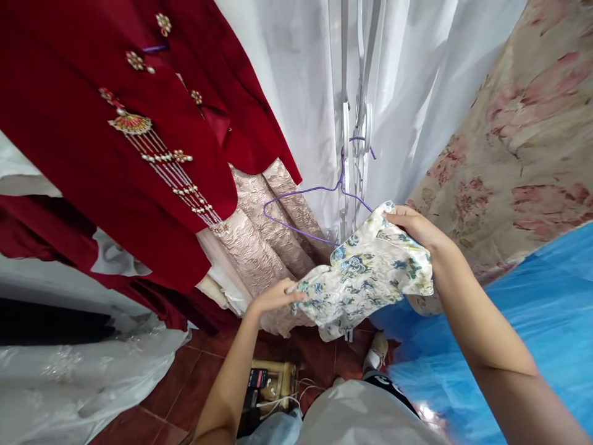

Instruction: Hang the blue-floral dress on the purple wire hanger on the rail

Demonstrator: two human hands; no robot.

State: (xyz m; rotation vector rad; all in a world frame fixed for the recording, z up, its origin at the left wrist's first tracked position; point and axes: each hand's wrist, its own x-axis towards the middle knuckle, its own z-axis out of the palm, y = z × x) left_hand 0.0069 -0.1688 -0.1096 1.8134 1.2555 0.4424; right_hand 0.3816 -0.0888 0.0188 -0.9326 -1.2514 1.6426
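A short white garment (359, 278) with blue and green flowers is stretched between my hands. My left hand (277, 296) pinches its left edge between thumb and fingers. The fingers of my right hand (414, 225) are closed on its upper right corner, by the shoulder. Behind the garment hangs a purple wire hanger (301, 193), hooked on a white hanging strip (346, 130). The hanger's left arm is bare. Its right arm runs to the garment's upper edge, where its end is hidden; I cannot tell whether it is inside the cloth.
Left hang a dark red jacket (185, 136) with beaded ornaments and a pink textured skirt (254, 235). A floral beige fabric (523, 136) and blue tulle (519, 315) fill the right. White curtains (291, 74) hang behind. Below, a phone (257, 378) lies on a wooden stool (280, 377) above red tiles.
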